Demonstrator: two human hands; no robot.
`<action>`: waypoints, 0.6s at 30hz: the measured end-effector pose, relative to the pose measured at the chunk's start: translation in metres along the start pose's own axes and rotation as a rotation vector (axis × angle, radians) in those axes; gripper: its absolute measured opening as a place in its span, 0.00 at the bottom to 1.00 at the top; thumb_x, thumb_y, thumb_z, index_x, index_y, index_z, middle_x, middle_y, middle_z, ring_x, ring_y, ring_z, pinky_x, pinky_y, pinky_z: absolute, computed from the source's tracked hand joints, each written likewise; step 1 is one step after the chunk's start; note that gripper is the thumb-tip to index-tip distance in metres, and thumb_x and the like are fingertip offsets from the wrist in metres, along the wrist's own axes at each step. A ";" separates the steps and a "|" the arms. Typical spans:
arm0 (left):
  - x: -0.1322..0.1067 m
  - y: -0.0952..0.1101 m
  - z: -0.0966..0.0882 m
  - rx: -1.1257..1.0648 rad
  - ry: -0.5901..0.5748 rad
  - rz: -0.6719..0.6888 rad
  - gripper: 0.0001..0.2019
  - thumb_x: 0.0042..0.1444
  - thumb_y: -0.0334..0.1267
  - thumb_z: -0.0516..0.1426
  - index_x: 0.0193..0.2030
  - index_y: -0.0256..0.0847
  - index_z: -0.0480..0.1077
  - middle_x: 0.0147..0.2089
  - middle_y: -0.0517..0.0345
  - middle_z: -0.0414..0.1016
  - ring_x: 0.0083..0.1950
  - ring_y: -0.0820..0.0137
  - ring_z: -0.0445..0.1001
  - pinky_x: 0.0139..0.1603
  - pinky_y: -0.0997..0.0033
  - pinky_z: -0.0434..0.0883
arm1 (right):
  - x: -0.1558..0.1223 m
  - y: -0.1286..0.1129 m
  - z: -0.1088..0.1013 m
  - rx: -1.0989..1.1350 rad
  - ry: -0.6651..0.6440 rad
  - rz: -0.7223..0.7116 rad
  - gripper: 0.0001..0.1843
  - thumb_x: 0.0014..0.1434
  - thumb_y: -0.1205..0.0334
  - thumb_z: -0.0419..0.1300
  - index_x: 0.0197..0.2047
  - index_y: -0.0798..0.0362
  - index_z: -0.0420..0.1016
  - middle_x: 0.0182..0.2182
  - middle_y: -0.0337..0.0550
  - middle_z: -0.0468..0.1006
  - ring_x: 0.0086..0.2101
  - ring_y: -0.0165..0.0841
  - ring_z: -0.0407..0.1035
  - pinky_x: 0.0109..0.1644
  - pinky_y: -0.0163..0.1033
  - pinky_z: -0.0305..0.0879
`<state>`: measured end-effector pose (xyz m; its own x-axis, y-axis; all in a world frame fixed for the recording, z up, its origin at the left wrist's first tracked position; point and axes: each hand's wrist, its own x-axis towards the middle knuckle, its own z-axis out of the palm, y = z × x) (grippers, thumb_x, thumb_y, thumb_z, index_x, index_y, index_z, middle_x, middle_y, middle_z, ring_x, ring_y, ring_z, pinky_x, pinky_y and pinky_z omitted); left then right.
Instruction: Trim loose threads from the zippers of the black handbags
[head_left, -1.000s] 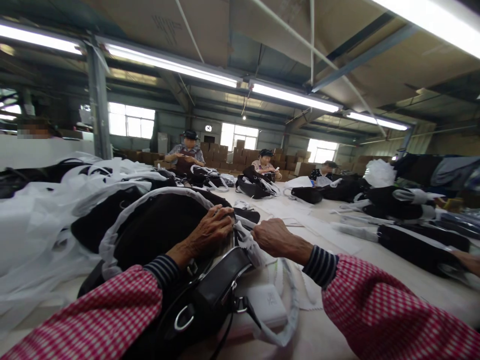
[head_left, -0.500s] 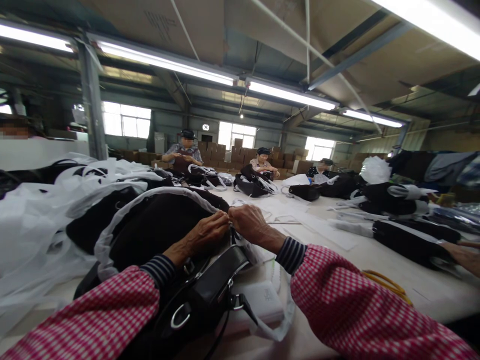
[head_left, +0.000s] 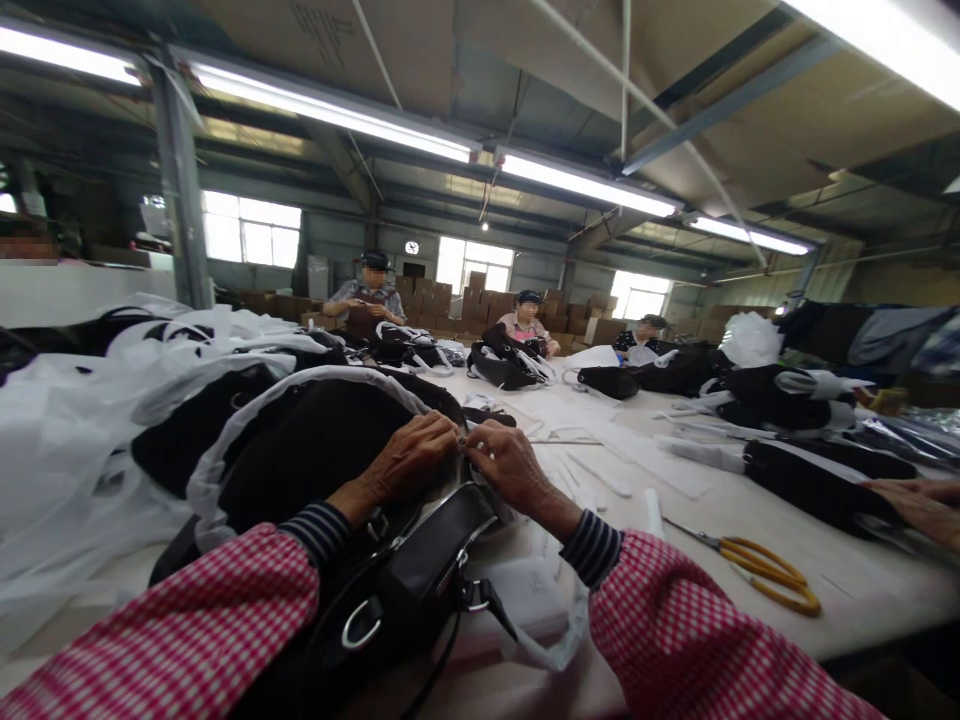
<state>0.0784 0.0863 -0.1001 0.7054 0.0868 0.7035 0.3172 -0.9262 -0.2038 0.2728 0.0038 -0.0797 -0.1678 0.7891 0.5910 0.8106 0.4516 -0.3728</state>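
A black bag [head_left: 315, 450] with a handle wrapped in white material [head_left: 217, 465] stands in front of me. At its right edge my left hand [head_left: 412, 455] has its fingers pinched together on the bag's edge. Close beside it, my right hand [head_left: 506, 465] is closed in a pinch too; whatever small part lies between its fingers is hidden. Below both hands is a black zippered section [head_left: 442, 545] with a metal D-ring [head_left: 362, 628]. A wrapped white packet [head_left: 517, 595] lies under a strap to the right.
Yellow-handled scissors [head_left: 772, 575] lie on the white table [head_left: 870, 590] to the right. White wrapping [head_left: 60, 480] is heaped at left. More black bags [head_left: 810, 485] lie at right, where another person's hand [head_left: 922, 505] rests. Several people sit across the table.
My right hand has shifted slightly right and down, its fingers still pinched near the left hand. My right sleeve has moved lower, uncovering the scissors.
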 end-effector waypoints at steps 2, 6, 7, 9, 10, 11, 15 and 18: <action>0.000 0.002 0.000 -0.046 -0.006 -0.031 0.09 0.70 0.29 0.51 0.41 0.38 0.72 0.47 0.51 0.77 0.50 0.65 0.72 0.50 0.66 0.73 | -0.007 0.000 0.002 -0.064 0.018 0.023 0.08 0.63 0.70 0.60 0.33 0.54 0.77 0.33 0.39 0.74 0.33 0.29 0.68 0.40 0.34 0.59; 0.001 0.003 0.001 -0.091 0.020 -0.069 0.09 0.70 0.30 0.51 0.39 0.39 0.71 0.44 0.54 0.77 0.48 0.67 0.72 0.49 0.67 0.74 | -0.015 0.000 0.000 -0.114 -0.002 0.078 0.08 0.62 0.69 0.62 0.29 0.54 0.73 0.34 0.38 0.73 0.34 0.29 0.67 0.41 0.35 0.57; 0.001 0.003 0.002 -0.091 0.032 -0.078 0.09 0.70 0.30 0.51 0.39 0.39 0.71 0.44 0.54 0.77 0.47 0.67 0.72 0.50 0.66 0.74 | -0.014 0.000 -0.001 -0.107 -0.013 0.092 0.10 0.61 0.69 0.62 0.27 0.55 0.71 0.34 0.38 0.73 0.34 0.29 0.66 0.40 0.36 0.56; 0.001 0.001 0.003 -0.089 0.049 -0.094 0.09 0.70 0.31 0.51 0.40 0.39 0.71 0.44 0.53 0.77 0.47 0.66 0.72 0.50 0.65 0.75 | -0.013 -0.001 -0.002 -0.061 -0.025 0.124 0.14 0.60 0.69 0.62 0.24 0.55 0.66 0.34 0.37 0.72 0.33 0.28 0.65 0.40 0.36 0.56; 0.001 0.000 0.004 -0.089 0.054 -0.099 0.09 0.71 0.31 0.51 0.40 0.39 0.71 0.44 0.53 0.77 0.47 0.66 0.72 0.50 0.65 0.75 | -0.012 -0.001 -0.002 -0.024 -0.025 0.141 0.15 0.59 0.70 0.62 0.23 0.55 0.64 0.34 0.37 0.71 0.33 0.28 0.65 0.40 0.36 0.56; 0.001 -0.001 0.005 -0.090 0.056 -0.104 0.09 0.71 0.32 0.51 0.41 0.39 0.71 0.44 0.53 0.77 0.47 0.66 0.72 0.50 0.64 0.75 | -0.011 -0.001 -0.002 0.017 -0.022 0.156 0.16 0.59 0.70 0.62 0.22 0.55 0.63 0.34 0.37 0.71 0.33 0.28 0.65 0.41 0.35 0.57; 0.001 -0.001 0.006 -0.089 0.052 -0.110 0.09 0.71 0.32 0.51 0.40 0.39 0.71 0.43 0.52 0.77 0.48 0.66 0.72 0.50 0.65 0.75 | -0.013 0.000 -0.001 0.135 -0.009 0.192 0.12 0.60 0.66 0.63 0.25 0.55 0.70 0.35 0.38 0.72 0.33 0.28 0.66 0.41 0.35 0.59; 0.001 -0.001 0.006 -0.081 0.046 -0.108 0.10 0.71 0.32 0.52 0.39 0.39 0.71 0.43 0.53 0.77 0.48 0.66 0.72 0.50 0.65 0.75 | -0.014 -0.002 0.001 0.129 0.010 0.216 0.11 0.59 0.67 0.62 0.25 0.55 0.70 0.35 0.38 0.72 0.33 0.28 0.65 0.40 0.35 0.59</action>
<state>0.0824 0.0893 -0.1035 0.6399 0.1722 0.7489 0.3357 -0.9393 -0.0709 0.2729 -0.0076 -0.0882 0.0080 0.8693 0.4942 0.7484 0.3226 -0.5795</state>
